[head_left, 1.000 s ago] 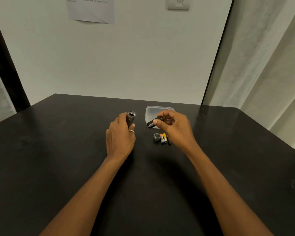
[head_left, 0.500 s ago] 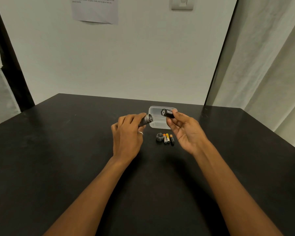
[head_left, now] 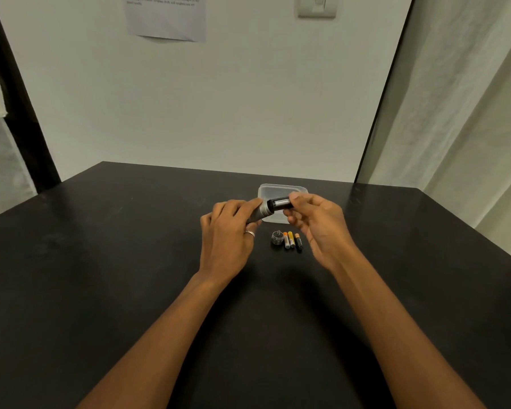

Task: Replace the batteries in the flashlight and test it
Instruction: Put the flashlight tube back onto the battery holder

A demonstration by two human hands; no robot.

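My left hand [head_left: 229,231] grips a grey flashlight body [head_left: 261,212], its open end pointing right. My right hand [head_left: 319,222] pinches a black battery holder [head_left: 281,203] whose left end meets the flashlight's open end. Both are held above the black table [head_left: 101,261]. Below them on the table lie the grey tail cap [head_left: 277,238] with a spring and three loose batteries [head_left: 292,240] side by side, two with orange tops and one black.
A clear plastic container [head_left: 281,190] sits on the table just behind my hands. A white wall with a paper notice [head_left: 165,19] and a light switch [head_left: 316,7] rises behind the table. Curtains [head_left: 469,113] hang at the right.
My left hand tilted the flashlight from upright to pointing right. My right hand turned the battery holder and brought it left until its end reached the flashlight's open end.
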